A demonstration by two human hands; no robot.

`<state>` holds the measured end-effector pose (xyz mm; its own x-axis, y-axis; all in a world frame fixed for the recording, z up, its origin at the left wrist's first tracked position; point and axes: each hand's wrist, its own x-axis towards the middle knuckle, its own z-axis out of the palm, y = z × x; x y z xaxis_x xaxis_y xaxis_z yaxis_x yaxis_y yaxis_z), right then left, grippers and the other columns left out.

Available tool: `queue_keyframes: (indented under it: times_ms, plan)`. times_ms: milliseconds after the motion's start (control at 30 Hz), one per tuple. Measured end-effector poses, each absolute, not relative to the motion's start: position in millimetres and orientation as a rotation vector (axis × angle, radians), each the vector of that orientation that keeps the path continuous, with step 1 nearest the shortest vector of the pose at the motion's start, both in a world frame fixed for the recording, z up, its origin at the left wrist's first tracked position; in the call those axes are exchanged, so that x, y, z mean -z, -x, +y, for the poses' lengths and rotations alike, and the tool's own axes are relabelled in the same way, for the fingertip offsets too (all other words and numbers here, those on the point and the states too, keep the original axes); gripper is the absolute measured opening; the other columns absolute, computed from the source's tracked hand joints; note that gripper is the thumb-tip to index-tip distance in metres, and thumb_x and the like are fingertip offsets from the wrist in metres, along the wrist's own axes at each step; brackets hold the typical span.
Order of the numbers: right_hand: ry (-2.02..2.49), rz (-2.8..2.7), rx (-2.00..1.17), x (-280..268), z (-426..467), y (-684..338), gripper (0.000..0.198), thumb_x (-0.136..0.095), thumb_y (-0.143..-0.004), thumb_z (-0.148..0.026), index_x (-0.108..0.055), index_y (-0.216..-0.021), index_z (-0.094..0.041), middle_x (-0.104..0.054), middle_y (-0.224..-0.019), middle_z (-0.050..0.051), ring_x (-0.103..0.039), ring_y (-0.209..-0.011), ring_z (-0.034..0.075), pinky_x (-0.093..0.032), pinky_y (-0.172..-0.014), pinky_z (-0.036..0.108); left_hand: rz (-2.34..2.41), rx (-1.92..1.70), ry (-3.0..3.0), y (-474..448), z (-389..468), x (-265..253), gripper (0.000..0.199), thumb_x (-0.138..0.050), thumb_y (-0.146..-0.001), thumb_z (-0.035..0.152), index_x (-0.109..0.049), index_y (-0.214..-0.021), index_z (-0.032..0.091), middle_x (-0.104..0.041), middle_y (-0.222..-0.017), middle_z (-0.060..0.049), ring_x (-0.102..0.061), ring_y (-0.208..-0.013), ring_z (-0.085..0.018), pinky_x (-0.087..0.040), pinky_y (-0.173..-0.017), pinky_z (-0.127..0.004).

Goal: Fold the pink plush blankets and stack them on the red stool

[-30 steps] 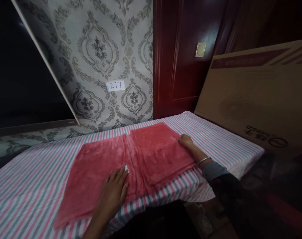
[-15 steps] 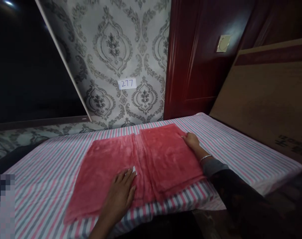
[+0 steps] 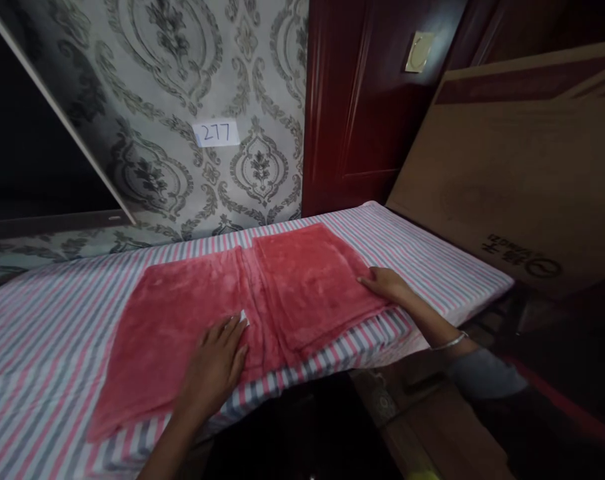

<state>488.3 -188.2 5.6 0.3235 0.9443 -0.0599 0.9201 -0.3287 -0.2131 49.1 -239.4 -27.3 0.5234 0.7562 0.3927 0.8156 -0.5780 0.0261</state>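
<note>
A folded pink plush blanket (image 3: 302, 287) lies on a striped bedsheet, with a bunched fold running between its left and right halves. My left hand (image 3: 213, 367) rests flat on the left half, fingers stretched out. A small white tag (image 3: 244, 319) shows beside its fingertips. At the blanket's right edge, my right hand (image 3: 388, 285) has thumb and fingers closed around the border; part of the fingers is hidden. A silver bangle (image 3: 450, 341) circles the right wrist.
The striped sheet (image 3: 52, 320) covers the surface under the blanket. Behind stands a patterned wall with a paper label marked 277 (image 3: 216, 133). A dark screen (image 3: 27, 147) is at left, a large cardboard box (image 3: 522, 167) at right, beside a dark red panel (image 3: 355, 87).
The view has shifted, so the scene sits further left and higher. My right hand has slid along the blanket's right edge toward me. My left hand keeps its place by the tag.
</note>
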Motion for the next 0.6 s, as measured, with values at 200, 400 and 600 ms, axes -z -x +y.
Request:
queue_keyframes:
  times_ms: [200, 400, 600]
  plan:
    - [2.393, -1.658, -0.269, 2.1, -206.6, -495.6, 0.032, -0.061, -0.096, -0.039, -0.067, -0.115, -0.014, -0.072, -0.111, 0.015, -0.067, -0.104, 0.026, -0.044, -0.078, 0.027, -1.374, 0.539, 2.612, -50.8, -240.3, 23.7, 0.051, -0.034, -0.1, 0.039, -0.059, -0.138, 0.015, -0.062, -0.138, -0.014, -0.053, -0.13, -0.032, -0.043, -0.105, -0.052]
    - [2.341, -1.598, -0.341, 4.8, -204.2, -497.6, 0.035, -0.061, -0.095, -0.038, -0.068, -0.116, -0.011, -0.071, -0.113, 0.018, -0.066, -0.107, 0.03, -0.046, -0.083, 0.03, -1.405, 0.544, 2.608, -51.7, -242.5, 23.6, 0.051, -0.035, -0.1, 0.039, -0.059, -0.138, 0.015, -0.06, -0.141, -0.014, -0.053, -0.13, -0.032, -0.042, -0.106, -0.053]
    - [2.201, -1.501, -0.547, -8.0, -197.4, -500.8, 0.043, -0.065, -0.091, -0.044, -0.068, -0.121, -0.013, -0.073, -0.111, 0.015, -0.067, -0.109, 0.028, -0.05, -0.088, 0.031, -1.382, 0.575, 2.625, -51.1, -242.3, 23.6, 0.049, -0.036, -0.1, 0.037, -0.059, -0.138, 0.016, -0.062, -0.138, -0.014, -0.052, -0.13, -0.031, -0.042, -0.106, -0.053]
